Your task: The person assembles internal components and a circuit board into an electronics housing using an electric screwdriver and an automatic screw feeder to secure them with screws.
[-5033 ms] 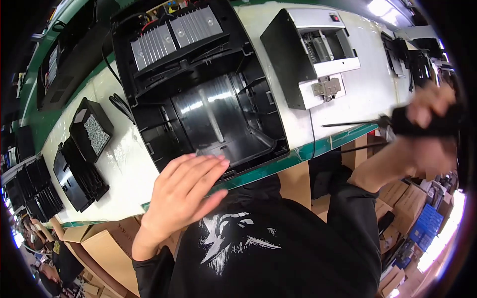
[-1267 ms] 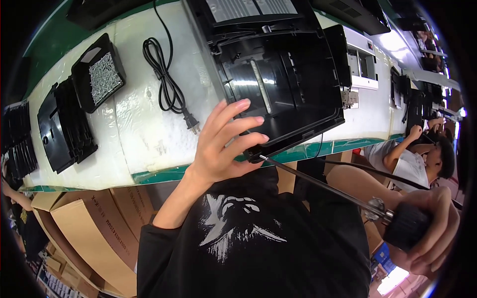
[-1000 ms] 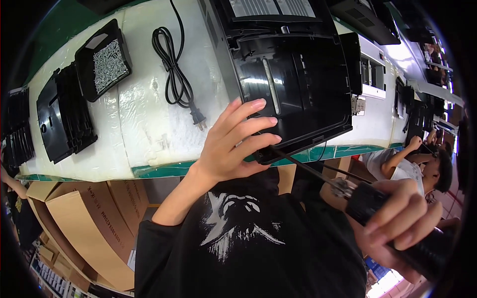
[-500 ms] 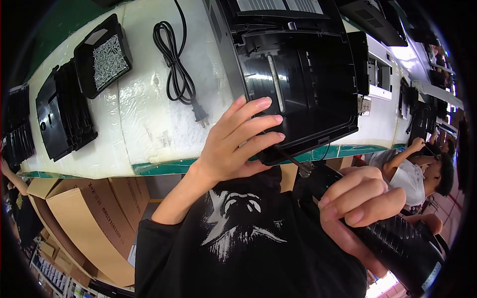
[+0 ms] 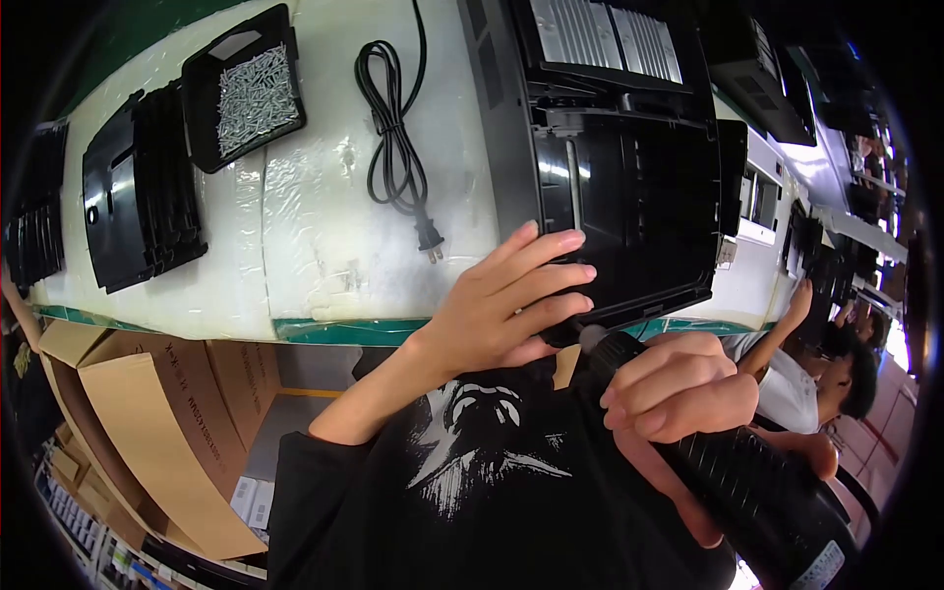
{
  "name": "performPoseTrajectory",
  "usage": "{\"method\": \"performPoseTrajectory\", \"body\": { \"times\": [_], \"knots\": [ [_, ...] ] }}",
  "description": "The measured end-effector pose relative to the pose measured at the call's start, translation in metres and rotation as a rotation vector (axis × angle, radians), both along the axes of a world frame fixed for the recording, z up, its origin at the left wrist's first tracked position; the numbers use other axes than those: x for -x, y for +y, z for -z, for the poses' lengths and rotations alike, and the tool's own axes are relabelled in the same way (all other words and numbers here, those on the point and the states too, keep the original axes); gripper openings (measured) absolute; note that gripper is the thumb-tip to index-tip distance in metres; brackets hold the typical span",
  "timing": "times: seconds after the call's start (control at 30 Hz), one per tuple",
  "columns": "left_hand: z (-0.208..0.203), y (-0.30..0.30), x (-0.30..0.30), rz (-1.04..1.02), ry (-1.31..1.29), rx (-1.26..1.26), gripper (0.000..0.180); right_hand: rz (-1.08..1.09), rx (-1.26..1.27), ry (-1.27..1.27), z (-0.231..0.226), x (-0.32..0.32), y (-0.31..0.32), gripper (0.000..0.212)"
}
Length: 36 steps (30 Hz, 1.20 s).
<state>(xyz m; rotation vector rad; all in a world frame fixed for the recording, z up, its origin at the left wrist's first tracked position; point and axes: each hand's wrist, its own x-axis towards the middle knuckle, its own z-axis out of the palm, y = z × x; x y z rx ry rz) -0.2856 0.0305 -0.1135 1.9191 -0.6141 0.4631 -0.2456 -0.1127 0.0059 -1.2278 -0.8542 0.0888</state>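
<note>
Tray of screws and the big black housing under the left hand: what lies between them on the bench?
In the head view, a coiled black power cord lies on the white bench between the tray of screws and the black housing.

Open brown cardboard box on floor below table's near edge, toward its left end; flaps spread, plain tan inside. Second brown box just left of it, tucked under same edge. Small white packs on floor beside big box. Small white label with dark print at butt end of black power screwdriver.
</note>
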Motion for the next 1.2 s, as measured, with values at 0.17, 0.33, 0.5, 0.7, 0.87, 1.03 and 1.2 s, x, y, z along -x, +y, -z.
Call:
{"method": "performPoseTrajectory", "body": {
  "times": [0.17,0.33,0.5,0.7,0.87,1.03,1.2],
  "knots": [
    [-0.005,0.001,-0.003,0.016,0.022,0.044,0.047,-0.056,0.007,0.052,0.001,0.004,-0.001,0.041],
    [-0.009,0.003,-0.001,-0.019,0.026,0.036,0.049,-0.034,-0.104,0.132,-0.002,0.013,0.000,0.082],
    [-0.023,0.004,-0.004,0.025,0.054,-0.032,0.046,0.136,-0.184,-0.061,-0.049,0.009,-0.029,0.077],
    [-0.032,0.054,0.000,0.199,0.248,0.146,0.033,0.654,-0.542,-0.029,-0.082,0.023,-0.147,0.056],
    [-0.015,0.074,-0.032,-0.603,0.497,0.143,0.051,1.316,-0.191,0.457,-0.020,-0.011,-0.238,0.041],
    [0.032,0.075,-0.065,-0.610,0.392,-0.217,0.077,1.531,0.271,0.596,0.095,-0.064,-0.301,0.037],
    [0.014,0.071,-0.059,-0.309,0.689,0.130,0.070,1.697,0.747,0.505,0.197,-0.086,-0.360,0.033]
  ]
}}
